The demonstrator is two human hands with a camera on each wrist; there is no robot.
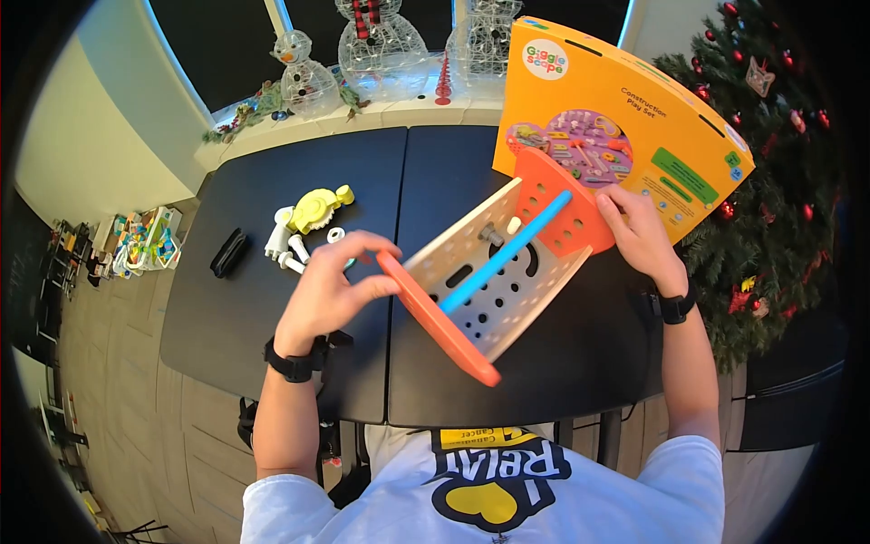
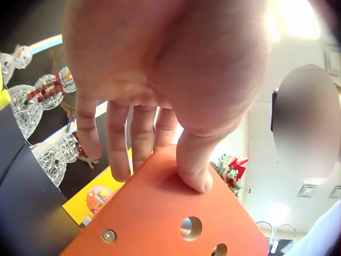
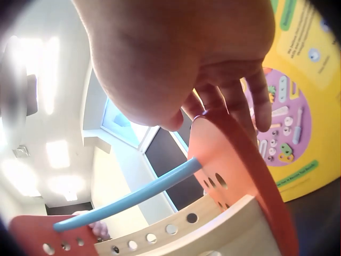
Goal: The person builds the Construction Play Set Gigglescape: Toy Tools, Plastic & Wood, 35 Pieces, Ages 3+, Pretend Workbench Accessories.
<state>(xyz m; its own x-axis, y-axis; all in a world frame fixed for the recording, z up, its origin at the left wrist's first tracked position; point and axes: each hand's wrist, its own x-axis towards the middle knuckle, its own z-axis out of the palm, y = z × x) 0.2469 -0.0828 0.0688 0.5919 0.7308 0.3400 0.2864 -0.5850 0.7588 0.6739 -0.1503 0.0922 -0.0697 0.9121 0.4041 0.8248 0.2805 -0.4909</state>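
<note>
A toy toolbox with orange end panels, pale wooden sides full of holes and a blue rod handle [image 1: 507, 252] is tilted over the black table. My left hand [image 1: 326, 286] pinches the top of the near-left end panel [image 2: 154, 213], thumb on one face and fingers behind. At the other end, my right hand [image 1: 642, 238] grips the far-right panel [image 3: 250, 170] at its edge, fingers on the outer face. A grey bolt [image 1: 490, 234] shows inside the toolbox. Left of it on the table lie a yellow-green toy saw [image 1: 314, 210] and white plastic pieces [image 1: 281, 240].
Behind the toolbox stands a big yellow Construction Play Set box [image 1: 671, 118]. A black case [image 1: 229, 253] lies near the table's left edge. Wire snowmen [image 1: 381, 45] line the window sill, and a decorated Christmas tree [image 1: 770, 199] rises at the right.
</note>
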